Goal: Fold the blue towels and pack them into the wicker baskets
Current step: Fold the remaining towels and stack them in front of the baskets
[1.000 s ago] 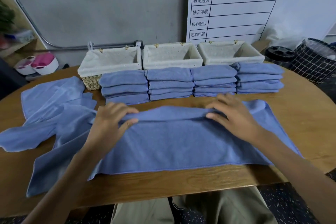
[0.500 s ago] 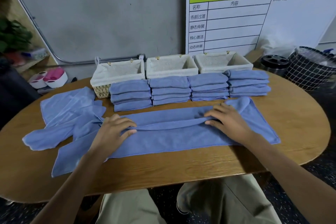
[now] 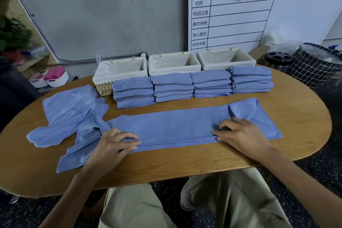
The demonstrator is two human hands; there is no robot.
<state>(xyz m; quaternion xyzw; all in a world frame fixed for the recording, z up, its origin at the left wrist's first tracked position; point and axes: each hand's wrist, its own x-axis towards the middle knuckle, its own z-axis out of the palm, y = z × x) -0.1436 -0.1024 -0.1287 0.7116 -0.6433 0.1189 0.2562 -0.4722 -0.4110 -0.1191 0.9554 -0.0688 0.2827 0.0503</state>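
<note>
A long blue towel (image 3: pixel 175 126) lies across the oval wooden table (image 3: pixel 185 163), doubled lengthwise with its edges meeting at the near side. My left hand (image 3: pixel 112 146) pinches those edges near the towel's left end. My right hand (image 3: pixel 242 135) pinches them nearer the right end, where a corner is turned over. Behind the towel stand several stacks of folded blue towels (image 3: pixel 172 87). Three cloth-lined wicker baskets stand in a row at the back: left (image 3: pixel 103 79), middle (image 3: pixel 174 70), right (image 3: pixel 225 65). No towels show inside them.
Loose unfolded blue towels (image 3: pixel 74 105) lie crumpled at the table's left, overlapping the long towel's left end. A white chart board (image 3: pixel 240 15) leans on the wall. A black wire bin (image 3: pixel 314 66) and a black round canister (image 3: pixel 277 60) stand beyond the right end.
Both hands have drawn the towel's far edge toward me and laid it on the near edge, so the towel is now half as deep. The view has pulled back and up.
</note>
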